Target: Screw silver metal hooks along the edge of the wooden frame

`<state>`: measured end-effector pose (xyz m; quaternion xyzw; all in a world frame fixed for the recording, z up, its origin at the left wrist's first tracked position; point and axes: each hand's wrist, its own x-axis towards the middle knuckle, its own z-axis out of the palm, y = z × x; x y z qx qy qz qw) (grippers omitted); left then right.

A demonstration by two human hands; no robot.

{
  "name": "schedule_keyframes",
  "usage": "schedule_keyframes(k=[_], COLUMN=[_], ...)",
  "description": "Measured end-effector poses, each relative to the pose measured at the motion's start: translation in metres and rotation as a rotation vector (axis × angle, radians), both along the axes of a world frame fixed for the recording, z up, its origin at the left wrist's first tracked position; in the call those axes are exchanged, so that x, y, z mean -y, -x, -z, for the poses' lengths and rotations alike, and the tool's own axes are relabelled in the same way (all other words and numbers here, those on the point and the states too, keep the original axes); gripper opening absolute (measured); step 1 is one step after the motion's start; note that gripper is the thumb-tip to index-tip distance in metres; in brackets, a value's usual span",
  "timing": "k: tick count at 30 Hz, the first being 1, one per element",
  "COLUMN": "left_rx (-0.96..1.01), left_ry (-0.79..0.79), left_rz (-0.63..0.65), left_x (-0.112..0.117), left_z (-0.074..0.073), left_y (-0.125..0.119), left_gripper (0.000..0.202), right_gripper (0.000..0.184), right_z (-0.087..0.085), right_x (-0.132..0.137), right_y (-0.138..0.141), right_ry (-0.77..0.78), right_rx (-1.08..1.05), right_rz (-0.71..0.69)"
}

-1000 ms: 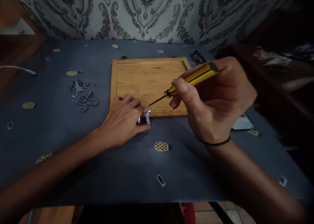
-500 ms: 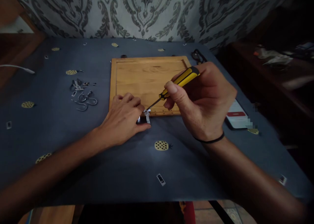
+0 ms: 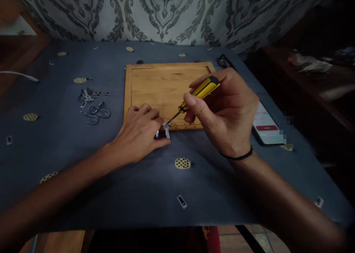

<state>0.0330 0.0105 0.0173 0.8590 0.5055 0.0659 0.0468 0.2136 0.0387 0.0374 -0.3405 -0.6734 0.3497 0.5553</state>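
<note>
My right hand [image 3: 224, 112] grips a yellow-and-black screwdriver [image 3: 205, 88] by its handle. The shaft slants down to the left, its tip at a small shiny metal hook [image 3: 167, 131] on the near edge of the wooden board [image 3: 161, 86]. My left hand [image 3: 141, 132] is closed around that hook, fingers on the board's edge and thumb below it; part of the hook is hidden behind the fingers. Small holes run along the board's near edge, right of the hook. Several loose metal hooks [image 3: 97, 112] and small screws [image 3: 97, 93] lie left of the board.
A lit phone [image 3: 267, 129] lies right of my right hand. Black-handled scissors or a similar tool [image 3: 224, 61] rest behind the board's far right corner. A white cable [image 3: 20, 74] reaches in at left. The blue patterned tablecloth [image 3: 133, 197] covers the table; a patterned curtain [image 3: 163, 16] hangs behind.
My right hand and the screwdriver handle have shifted slightly left, and the handle appears turned. The tip stays at the hook. My left hand holds its place.
</note>
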Motion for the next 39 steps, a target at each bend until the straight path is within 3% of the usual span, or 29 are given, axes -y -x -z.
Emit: schedule_keyframes(k=[9, 15, 26, 39], left_rx=[0.033, 0.048, 0.058, 0.032], left_ry=[-0.025, -0.043, -0.026, -0.02], left_rz=[0.007, 0.019, 0.001, 0.002], left_x=[-0.001, -0.001, -0.001, -0.001], left_z=[0.004, 0.006, 0.004, 0.005], left_y=[0.002, 0.003, 0.002, 0.002], left_gripper=[0.036, 0.034, 0.032, 0.034], right_gripper=[0.031, 0.033, 0.024, 0.046], right_z=[-0.012, -0.007, -0.008, -0.001], right_x=[-0.007, -0.009, -0.006, 0.0], right_y=[-0.008, -0.008, -0.008, 0.005], right_ry=[0.1, 0.038, 0.106, 0.147], right_rx=[0.053, 0.048, 0.045, -0.12], right_rz=[-0.152, -0.064, -0.181, -0.084])
